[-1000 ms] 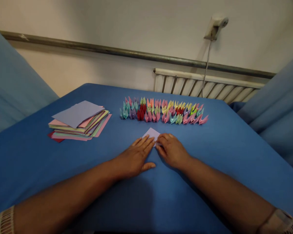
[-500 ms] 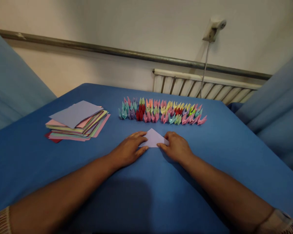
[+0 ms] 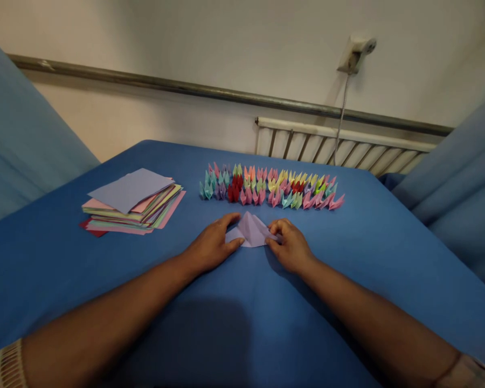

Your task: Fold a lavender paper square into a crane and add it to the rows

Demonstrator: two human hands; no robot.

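Note:
Between my hands on the blue table is a lavender sheet of origami paper [image 3: 254,235], folded to a triangle with its peak pointing away from me and its layers slightly raised in the middle. My left hand [image 3: 218,240] grips the left corner, thumb on top near the front edge and fingers behind. The right corner is pinched between the thumb and fingers of my right hand [image 3: 289,242]. Just beyond stand rows of small folded paper cranes [image 3: 261,188] in pink, red, yellow, green, teal and purple.
A stack of coloured paper sheets [image 3: 131,205] lies at the left, a lavender sheet on top. Behind the blue-covered table [image 3: 178,334] are a wall rail [image 3: 186,86], a radiator [image 3: 315,143] and a socket with a cord [image 3: 353,56]. Blue curtains [image 3: 461,188] hang on both sides.
The flat triangle now has a raised, opened fold in its middle. My right fingers have curled tighter on its right corner. The whole view has shifted slightly.

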